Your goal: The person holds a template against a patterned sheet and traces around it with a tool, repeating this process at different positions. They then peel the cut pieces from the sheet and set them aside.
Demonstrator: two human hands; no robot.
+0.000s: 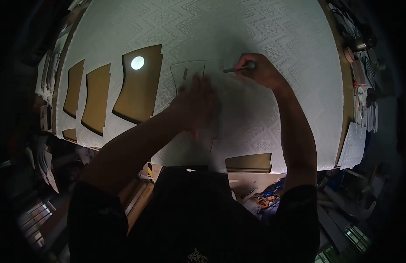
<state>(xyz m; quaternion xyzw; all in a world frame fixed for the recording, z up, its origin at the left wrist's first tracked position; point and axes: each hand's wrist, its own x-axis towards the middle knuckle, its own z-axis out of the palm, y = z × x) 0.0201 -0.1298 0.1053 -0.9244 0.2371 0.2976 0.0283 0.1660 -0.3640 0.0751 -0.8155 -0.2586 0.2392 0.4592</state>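
Towards the near edge of the table, about midway between its left and right edges, a pale template lies on white patterned fabric. The left hand rests on it palm down, fingers loosely spread (blur softens them), gripping nothing that shows. The right hand is curled round a slim dark tool, its tip aimed towards the left edge, near the template's far right corner. Whether that tip is a blade or a marker, and whether it touches the fabric, I cannot tell.

The step in hand looks like working the tool around the template's outline while the other palm pins it. Towards the table's left edge, curved gaps in the fabric bare the brown surface, with one more at the near edge, right of the person. The next move seems to call for even pressure from the left palm and a tip held close to the outline, since a slip could spoil the shape.
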